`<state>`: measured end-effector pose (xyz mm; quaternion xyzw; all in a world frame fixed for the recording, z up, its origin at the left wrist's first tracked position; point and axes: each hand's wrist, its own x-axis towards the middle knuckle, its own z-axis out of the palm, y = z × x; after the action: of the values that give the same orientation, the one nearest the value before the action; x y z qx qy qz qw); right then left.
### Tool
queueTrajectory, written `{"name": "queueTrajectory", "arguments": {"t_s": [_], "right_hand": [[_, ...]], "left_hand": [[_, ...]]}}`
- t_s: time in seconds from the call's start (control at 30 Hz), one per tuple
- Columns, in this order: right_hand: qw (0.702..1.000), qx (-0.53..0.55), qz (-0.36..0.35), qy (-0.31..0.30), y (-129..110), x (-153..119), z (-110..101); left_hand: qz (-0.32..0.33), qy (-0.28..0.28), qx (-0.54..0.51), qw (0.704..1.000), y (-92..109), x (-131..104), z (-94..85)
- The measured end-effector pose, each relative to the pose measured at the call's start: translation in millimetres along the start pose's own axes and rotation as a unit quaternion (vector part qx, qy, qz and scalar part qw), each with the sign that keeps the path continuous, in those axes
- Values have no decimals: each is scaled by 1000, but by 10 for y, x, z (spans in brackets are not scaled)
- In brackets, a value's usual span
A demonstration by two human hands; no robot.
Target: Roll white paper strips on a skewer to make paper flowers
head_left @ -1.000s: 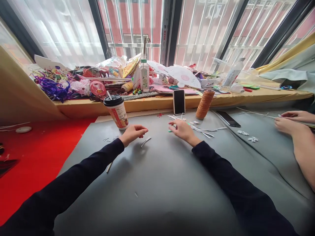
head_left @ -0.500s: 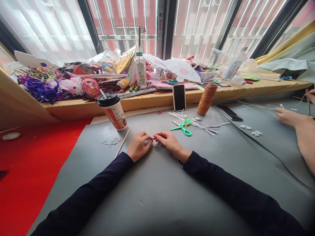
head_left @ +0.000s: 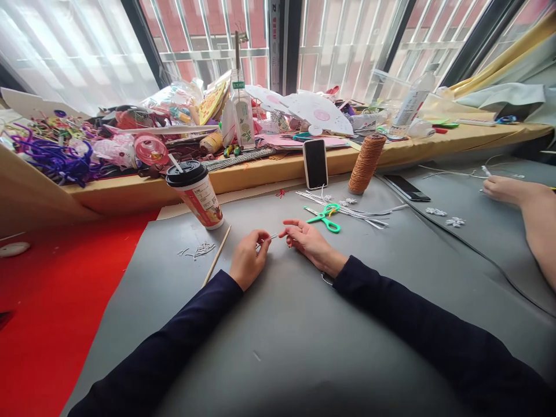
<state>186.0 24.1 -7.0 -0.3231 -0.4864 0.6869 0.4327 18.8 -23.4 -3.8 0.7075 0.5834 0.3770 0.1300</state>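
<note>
1. Between the two hands, low over the grey bench (head_left: 304,336), a short white pipe-cleaner piece (head_left: 270,238) is pinched at its near end by the thumb and forefinger of the left hand (head_left: 247,260); the grip is narrow and closed on it, and the heel of that hand rests on the bench.
2. Just beyond the free tip of the piece sits the right hand (head_left: 309,241), palm partly up, fingers loosely curled and holding nothing. Whether its fingertip touches the tip is hard to tell at this size.
3. Left of the left hand a thin wooden stick (head_left: 216,256) lies slantwise on the bench, with a small heap of white clippings (head_left: 197,251) beside it.
4. Behind the stick stands a lidded paper cup (head_left: 195,193) with a straw, upright.
5. Past the right hand lie green-handled scissors (head_left: 325,217), touching a bundle of long white pipe cleaners (head_left: 347,209).
6. Farther back a phone (head_left: 315,163) leans upright against the wooden ledge (head_left: 269,171), and a spool of orange twine (head_left: 366,164) stands near it; a second phone (head_left: 406,187) lies flat to the right.
7. On the far right another person's forearm and hand (head_left: 504,188) rest on the bench, near small white flower shapes (head_left: 443,216).
8. Craft clutter crowds the ledge below the window.
</note>
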Motion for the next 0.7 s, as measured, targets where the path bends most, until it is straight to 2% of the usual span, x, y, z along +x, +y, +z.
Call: {"name": "queueTrajectory", "arguments": {"t_s": [0.1,0.2,0.33,0.43,0.5,0.57,0.63,0.7], "right_hand": [[1000,-1,-5,-6,10,-19,12],[1000,-7,-6,-7,21,-54,47],[999,-21,7,-31,34,-118,101],[998,-62,-3,-27,38,-135,99],[990,-134,-32,-5,32,-120,65],[962,-257,-88,16,19,-91,13],[909,-385,-159,30,-2,-68,-36],[867,-447,-217,48,-31,-66,-57]], "left_hand": [[-6,-9,-49,999,88,-60,10],[-48,-18,-178,983,150,-107,59],[-132,-31,-380,915,228,-163,133],[-188,-38,-447,874,271,-189,135],[-215,-41,-478,851,275,-186,109],[-235,-46,-507,828,261,-169,76],[-249,-52,-530,809,236,-146,45],[-254,-63,-546,796,214,-128,23]]}}
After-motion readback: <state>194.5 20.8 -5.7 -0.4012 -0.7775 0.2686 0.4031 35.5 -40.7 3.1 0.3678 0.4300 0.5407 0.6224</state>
